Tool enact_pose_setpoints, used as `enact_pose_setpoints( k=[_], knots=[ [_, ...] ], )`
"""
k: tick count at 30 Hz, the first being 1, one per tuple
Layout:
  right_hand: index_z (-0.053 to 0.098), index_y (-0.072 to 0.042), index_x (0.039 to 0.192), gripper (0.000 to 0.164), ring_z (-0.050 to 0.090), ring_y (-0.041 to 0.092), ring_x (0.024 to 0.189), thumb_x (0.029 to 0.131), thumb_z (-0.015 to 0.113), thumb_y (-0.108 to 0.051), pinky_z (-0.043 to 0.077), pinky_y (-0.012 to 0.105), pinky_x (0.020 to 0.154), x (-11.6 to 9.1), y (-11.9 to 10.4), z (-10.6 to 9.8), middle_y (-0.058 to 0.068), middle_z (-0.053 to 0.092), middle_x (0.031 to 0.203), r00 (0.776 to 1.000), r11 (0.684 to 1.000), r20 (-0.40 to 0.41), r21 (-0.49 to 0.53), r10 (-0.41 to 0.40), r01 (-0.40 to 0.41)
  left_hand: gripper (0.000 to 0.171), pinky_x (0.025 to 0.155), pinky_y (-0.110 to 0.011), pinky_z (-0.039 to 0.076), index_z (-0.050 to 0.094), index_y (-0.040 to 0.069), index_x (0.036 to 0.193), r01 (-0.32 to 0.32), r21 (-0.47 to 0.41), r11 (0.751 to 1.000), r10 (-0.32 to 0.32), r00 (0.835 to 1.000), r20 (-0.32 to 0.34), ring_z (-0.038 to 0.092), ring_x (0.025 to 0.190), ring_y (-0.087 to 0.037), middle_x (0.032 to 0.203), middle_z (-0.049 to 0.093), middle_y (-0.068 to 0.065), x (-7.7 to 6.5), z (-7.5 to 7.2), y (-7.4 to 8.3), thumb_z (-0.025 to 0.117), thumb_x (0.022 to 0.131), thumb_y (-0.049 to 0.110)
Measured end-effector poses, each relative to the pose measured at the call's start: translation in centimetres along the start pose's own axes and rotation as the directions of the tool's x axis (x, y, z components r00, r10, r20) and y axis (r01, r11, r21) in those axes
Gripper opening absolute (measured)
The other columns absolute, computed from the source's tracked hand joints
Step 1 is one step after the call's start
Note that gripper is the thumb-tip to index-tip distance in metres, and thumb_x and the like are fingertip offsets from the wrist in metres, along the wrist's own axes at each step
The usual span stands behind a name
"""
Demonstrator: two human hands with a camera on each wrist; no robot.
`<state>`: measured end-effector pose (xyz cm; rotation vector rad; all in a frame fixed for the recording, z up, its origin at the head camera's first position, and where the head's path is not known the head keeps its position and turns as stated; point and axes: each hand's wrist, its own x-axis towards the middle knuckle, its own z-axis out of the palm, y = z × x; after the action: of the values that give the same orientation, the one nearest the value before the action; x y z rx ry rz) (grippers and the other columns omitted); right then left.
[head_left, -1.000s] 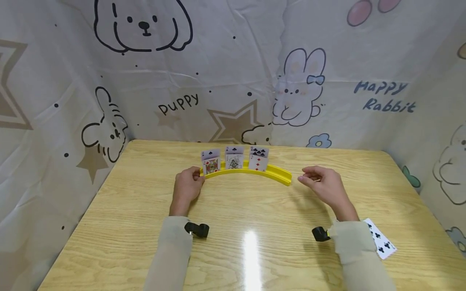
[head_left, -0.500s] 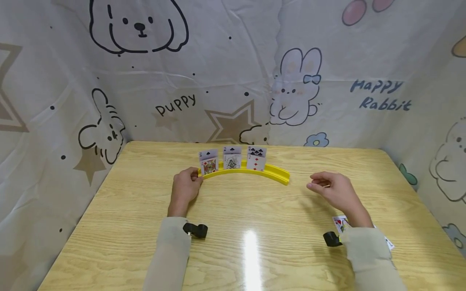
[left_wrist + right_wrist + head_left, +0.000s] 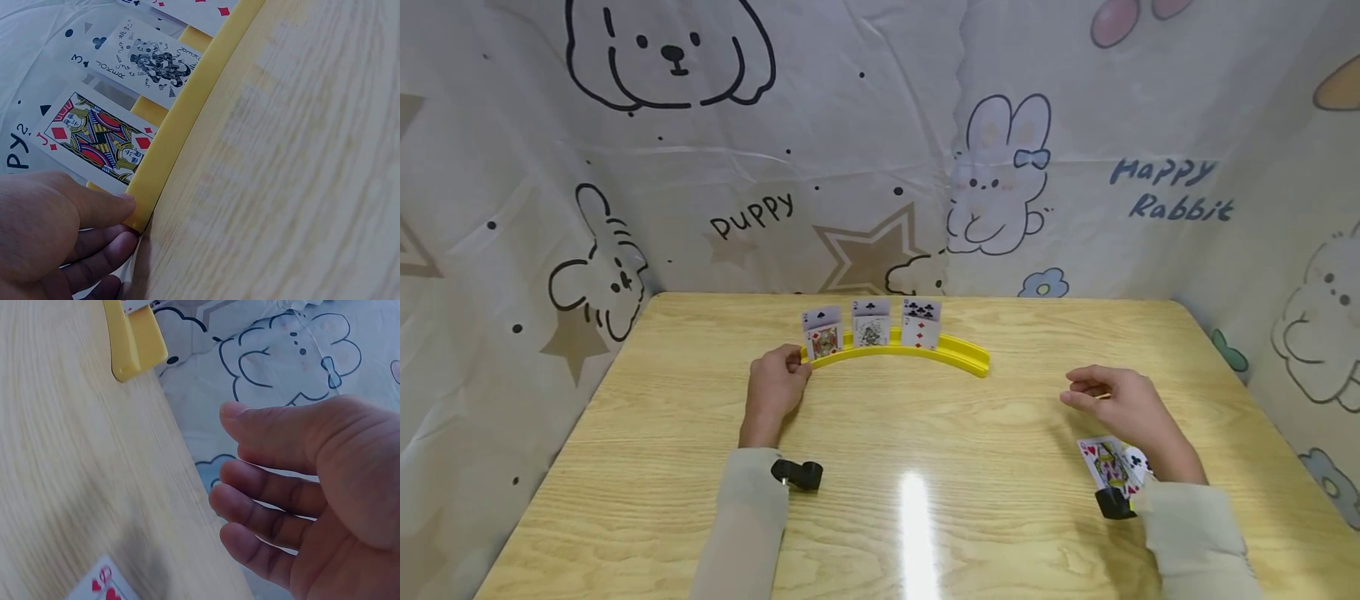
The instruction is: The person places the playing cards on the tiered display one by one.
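A curved yellow card holder (image 3: 955, 352) stands near the back of the table, with playing cards upright in its grooves. In its front row are a jack of diamonds (image 3: 100, 137), a joker (image 3: 150, 61) and a diamond card (image 3: 919, 333); club cards stand behind them. My left hand (image 3: 775, 385) pinches the holder's left end, thumb on the front and fingers round the end. Well right of the holder, my right hand (image 3: 1123, 404) hovers over the table, fingers loosely bent and holding nothing. Below it lies a queen of hearts (image 3: 1105, 462), overlapping a club card (image 3: 1137, 460) partly hidden by my wrist.
The wooden table (image 3: 925, 425) ends at the back against a printed cloth (image 3: 820, 125), which also hangs at both sides. Black wrist cameras (image 3: 800, 474) sit on my sleeves.
My right hand has moved right and toward me, away from the holder's right end; the queen of hearts has come into sight. My left hand stays on the holder. The view has shifted slightly.
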<state>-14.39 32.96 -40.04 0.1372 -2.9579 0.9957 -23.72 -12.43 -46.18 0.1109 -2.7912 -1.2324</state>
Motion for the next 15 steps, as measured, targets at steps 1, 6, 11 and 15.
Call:
enact_pose_setpoints(
  k=[1, 6, 11, 15],
  knots=[
    [0.065, 0.007, 0.122, 0.046, 0.064, 0.028, 0.092, 0.094, 0.073, -0.029, 0.052, 0.03, 0.07, -0.1, 0.1, -0.1, 0.009, 0.069, 0.1, 1.0, 1.0, 0.001, -0.005, 0.004, -0.004, 0.034, 0.082, -0.041, 0.054, 0.066, -0.002, 0.125, 0.0, -0.002, 1.0, 0.0, 1.0, 0.0, 0.065, 0.096, -0.027, 0.105, 0.069, -0.017, 0.0, 0.0, 0.0, 0.07, 0.094, 0.01],
    [0.065, 0.008, 0.121, 0.043, 0.063, 0.028, 0.091, 0.093, 0.074, -0.024, 0.051, 0.032, 0.07, -0.8, 0.9, -0.6, 0.009, 0.069, 0.099, 0.999, 0.999, 0.015, -0.044, 0.031, -0.031, 0.035, 0.083, -0.043, 0.053, 0.066, -0.002, 0.126, -0.002, -0.001, 1.0, 0.002, 1.0, 0.003, 0.065, 0.097, -0.028, 0.107, 0.069, -0.017, -0.1, -0.2, 0.1, 0.07, 0.094, 0.011],
    [0.065, 0.009, 0.12, 0.042, 0.064, 0.03, 0.091, 0.092, 0.075, -0.02, 0.051, 0.039, 0.073, -1.4, 1.7, -1.0, 0.009, 0.069, 0.098, 0.998, 0.996, 0.037, -0.085, 0.042, -0.038, 0.035, 0.083, -0.043, 0.053, 0.065, -0.002, 0.127, 0.001, 0.002, 1.0, -0.001, 1.0, 0.004, 0.065, 0.097, -0.028, 0.107, 0.069, -0.018, -0.2, -0.2, 0.2, 0.069, 0.095, 0.011],
    [0.065, 0.011, 0.119, 0.042, 0.064, 0.03, 0.09, 0.092, 0.075, -0.019, 0.05, 0.039, 0.072, -1.9, 2.4, -1.5, 0.009, 0.069, 0.097, 0.997, 0.993, 0.053, -0.107, 0.05, -0.044, 0.035, 0.084, -0.043, 0.053, 0.065, -0.002, 0.127, 0.013, -0.002, 1.0, -0.013, 1.0, 0.007, 0.065, 0.098, -0.028, 0.108, 0.068, -0.018, -0.1, -0.1, 0.3, 0.069, 0.095, 0.011]
  ],
)
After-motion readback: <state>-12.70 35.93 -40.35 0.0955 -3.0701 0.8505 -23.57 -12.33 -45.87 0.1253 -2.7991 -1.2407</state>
